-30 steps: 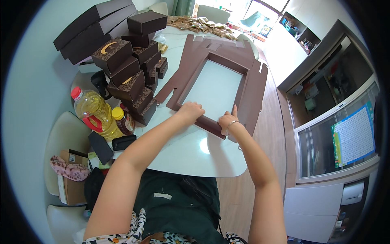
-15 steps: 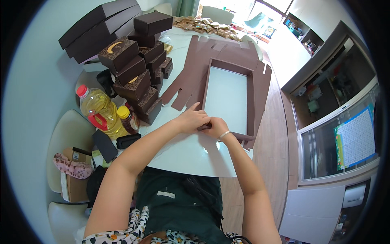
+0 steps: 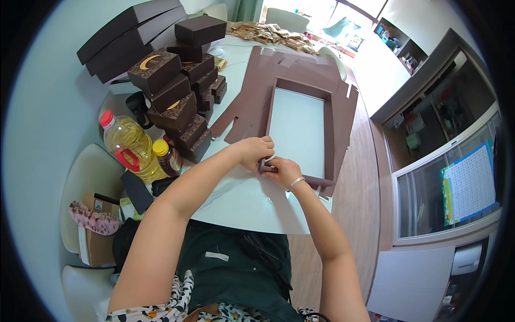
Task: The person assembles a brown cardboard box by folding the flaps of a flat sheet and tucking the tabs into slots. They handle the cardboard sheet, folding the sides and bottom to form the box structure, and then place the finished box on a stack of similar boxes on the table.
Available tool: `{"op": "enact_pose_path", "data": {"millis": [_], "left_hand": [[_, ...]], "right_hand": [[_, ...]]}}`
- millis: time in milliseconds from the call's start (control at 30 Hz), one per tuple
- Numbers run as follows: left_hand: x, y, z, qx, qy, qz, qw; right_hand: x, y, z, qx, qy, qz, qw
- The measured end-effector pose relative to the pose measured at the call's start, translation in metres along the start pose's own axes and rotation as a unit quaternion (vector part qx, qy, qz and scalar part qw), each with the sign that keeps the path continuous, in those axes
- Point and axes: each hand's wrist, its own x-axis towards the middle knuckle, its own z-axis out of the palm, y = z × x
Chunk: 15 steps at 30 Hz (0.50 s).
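Your left hand (image 3: 256,151) and right hand (image 3: 282,169) meet at the near-left corner of the brown cardboard box blank (image 3: 332,115), fingers of both pinched closed on that corner's folded wall. The blank lies flat on the white table (image 3: 241,201), its walls partly raised. At ten o'clock from your hands stands a stack of dark brown boxes (image 3: 179,115); at nine o'clock, a cooking-oil bottle (image 3: 129,145).

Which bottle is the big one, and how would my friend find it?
Start at the white table and look to its left edge, beside the stack of brown boxes. The big bottle holds clear yellow liquid and has a red cap and handle; the smaller, darker bottle beside it has a yellow cap.
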Motion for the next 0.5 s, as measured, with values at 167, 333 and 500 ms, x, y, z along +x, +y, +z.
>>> {"op": "enact_pose_path", "data": {"millis": [167, 333, 500], "left_hand": [[-0.002, 0.004, 0.008, -0.03, 0.029, -0.014, 0.999], [0.002, 0.009, 0.008, -0.041, 0.017, -0.031, 0.999], [-0.004, 0.015, 0.008, -0.03, 0.012, -0.054, 0.998]], "right_hand": [[0.006, 0.002, -0.009, 0.038, -0.09, -0.024, 0.995], [0.015, 0.016, -0.007, 0.082, -0.148, -0.062, 0.984], [0.006, 0.002, -0.006, -0.012, -0.133, -0.039, 0.99]]}}
